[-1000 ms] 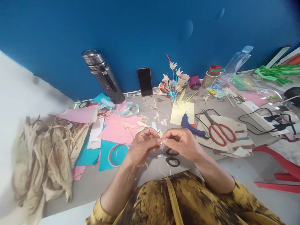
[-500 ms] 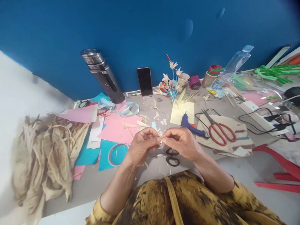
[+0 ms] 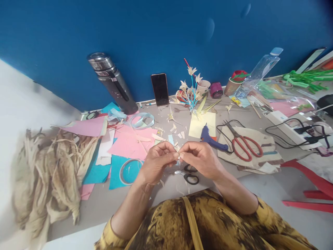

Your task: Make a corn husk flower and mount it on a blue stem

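Observation:
My left hand (image 3: 160, 160) and my right hand (image 3: 199, 158) meet fingertip to fingertip over the table. Both pinch a tiny pale piece (image 3: 178, 157), mostly covered by the fingers, so its kind does not show. Below them lie small scissors (image 3: 191, 177) with black handles, partly behind my right hand. Pale cut scraps (image 3: 179, 133) are strewn just beyond the fingers. A blue glue gun (image 3: 212, 140) rests right of them, near a yellow paper square (image 3: 199, 128). Farther back stands a bunch of pale flowers (image 3: 192, 85) on blue stems.
Dried husks (image 3: 59, 173) are heaped at left, beside pink paper (image 3: 130, 140) and a tape roll (image 3: 123, 173). A flask (image 3: 114, 85) and a phone (image 3: 160, 89) stand against the wall. Red-handled scissors (image 3: 246, 147) lie on a cloth (image 3: 262, 139); a power strip (image 3: 291, 130) is at right.
Both hands keep the same pinch at nearly the same spot. The view has shifted very slightly; nothing else visibly moved.

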`<action>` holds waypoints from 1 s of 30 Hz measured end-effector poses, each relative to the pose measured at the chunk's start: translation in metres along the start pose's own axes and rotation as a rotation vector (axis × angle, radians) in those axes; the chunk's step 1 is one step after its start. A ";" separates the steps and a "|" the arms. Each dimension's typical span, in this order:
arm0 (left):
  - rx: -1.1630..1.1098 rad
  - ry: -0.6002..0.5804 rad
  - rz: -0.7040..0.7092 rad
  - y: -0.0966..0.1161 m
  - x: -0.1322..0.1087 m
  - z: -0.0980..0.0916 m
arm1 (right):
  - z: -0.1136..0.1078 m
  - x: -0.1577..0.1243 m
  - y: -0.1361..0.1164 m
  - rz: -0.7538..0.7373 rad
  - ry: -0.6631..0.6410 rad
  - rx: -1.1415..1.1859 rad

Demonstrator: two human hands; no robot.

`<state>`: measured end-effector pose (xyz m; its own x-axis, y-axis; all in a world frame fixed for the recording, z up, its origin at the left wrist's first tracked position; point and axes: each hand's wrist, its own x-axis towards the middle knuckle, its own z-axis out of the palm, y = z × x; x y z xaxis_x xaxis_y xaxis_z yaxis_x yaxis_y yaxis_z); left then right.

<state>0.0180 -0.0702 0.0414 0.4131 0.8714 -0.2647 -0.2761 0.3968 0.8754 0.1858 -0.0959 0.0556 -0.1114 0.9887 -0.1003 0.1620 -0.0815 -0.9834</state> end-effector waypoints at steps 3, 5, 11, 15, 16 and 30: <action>0.064 0.019 0.039 -0.002 0.000 -0.002 | 0.001 -0.001 -0.001 -0.003 0.024 0.001; 0.121 0.035 0.064 -0.004 0.000 -0.003 | 0.002 -0.001 -0.001 0.005 0.036 0.024; 0.250 0.094 0.160 -0.004 -0.002 -0.002 | 0.004 0.000 0.010 0.070 0.017 0.200; 0.249 0.095 0.212 -0.003 -0.003 0.000 | 0.008 0.002 0.017 0.142 -0.032 0.461; 0.249 0.086 0.222 -0.003 -0.003 0.000 | 0.009 0.002 0.017 0.163 -0.050 0.524; 0.024 -0.051 0.055 0.000 0.001 -0.003 | 0.005 -0.007 0.008 0.031 -0.020 0.214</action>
<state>0.0159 -0.0689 0.0399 0.4417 0.8756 -0.1956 -0.2786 0.3412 0.8978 0.1833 -0.1037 0.0481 -0.1290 0.9828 -0.1323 -0.0457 -0.1392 -0.9892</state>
